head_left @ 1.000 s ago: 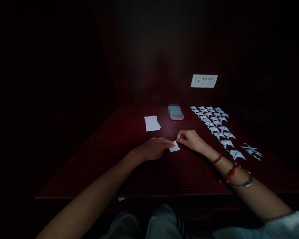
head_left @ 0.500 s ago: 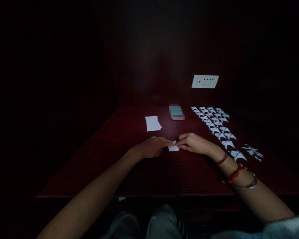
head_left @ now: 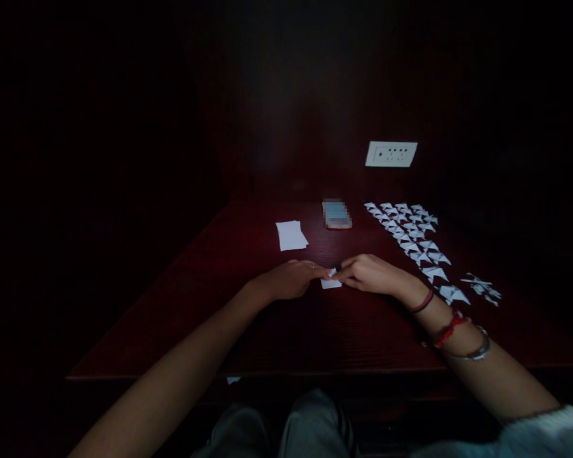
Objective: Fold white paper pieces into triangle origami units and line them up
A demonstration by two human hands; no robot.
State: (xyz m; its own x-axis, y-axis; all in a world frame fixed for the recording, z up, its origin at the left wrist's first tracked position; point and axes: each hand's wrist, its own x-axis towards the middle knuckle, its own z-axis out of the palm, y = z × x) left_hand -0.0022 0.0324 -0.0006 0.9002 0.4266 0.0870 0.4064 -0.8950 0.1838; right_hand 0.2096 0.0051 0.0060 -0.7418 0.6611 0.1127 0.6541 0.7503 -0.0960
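A small folded piece of white paper (head_left: 331, 284) lies on the dark red table (head_left: 286, 343) between my two hands. My left hand (head_left: 293, 278) comes in from the left, its fingertips pressed on the paper's upper left part. From the right, my right hand (head_left: 370, 273) pinches or presses the paper's upper right part with its fingers drawn together. The fingertips partly cover the paper, so its exact folds are hard to make out.
Beyond my left hand lies a stack of white paper sheets (head_left: 291, 236). A phone-like object (head_left: 337, 214), blurred, rests further back. At right stand rows of several folded paper pieces (head_left: 415, 234), beside a small heap of paper strips (head_left: 481, 288). A socket plate (head_left: 391, 154) is on the wall.
The whole view has shifted very slightly. Both hands stay on the folded paper, with only small movement of the fingertips.
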